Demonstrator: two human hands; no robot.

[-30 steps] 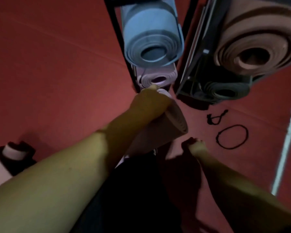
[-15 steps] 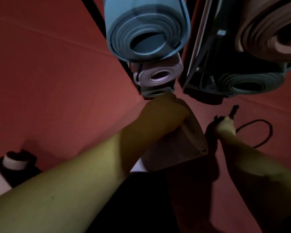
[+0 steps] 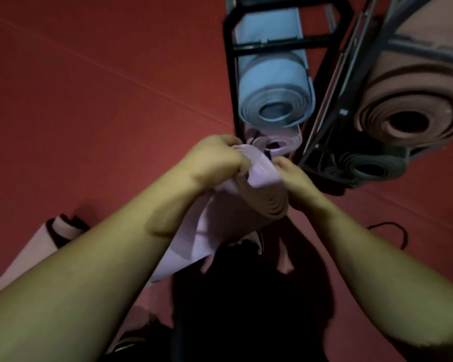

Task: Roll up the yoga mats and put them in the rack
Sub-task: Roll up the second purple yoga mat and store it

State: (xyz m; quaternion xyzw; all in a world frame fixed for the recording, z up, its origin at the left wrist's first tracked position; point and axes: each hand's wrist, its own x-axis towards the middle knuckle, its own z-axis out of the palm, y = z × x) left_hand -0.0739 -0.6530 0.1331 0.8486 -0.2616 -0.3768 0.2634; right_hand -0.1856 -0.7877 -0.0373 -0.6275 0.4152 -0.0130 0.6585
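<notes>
A rolled pale-pink yoga mat (image 3: 220, 218) is held in front of me, its spiral end facing right. My left hand (image 3: 215, 158) grips its upper end. My right hand (image 3: 293, 178) holds the same end from the right, fingers curled on the roll near a small dark strap. Just beyond stands the black rack (image 3: 230, 74) with a blue rolled mat (image 3: 272, 95) above a pink rolled mat (image 3: 275, 145).
A second black rack (image 3: 322, 155) to the right carries a large brown rolled mat (image 3: 413, 111) and a grey one (image 3: 372, 165). Another pink mat (image 3: 37, 246) lies on the red floor at left. A black cord loop (image 3: 400, 236) lies on the floor at right.
My right hand came up from near the black straps on the floor and took hold of the rolled mat's end beside my left hand. The view pulled back from the rack.
</notes>
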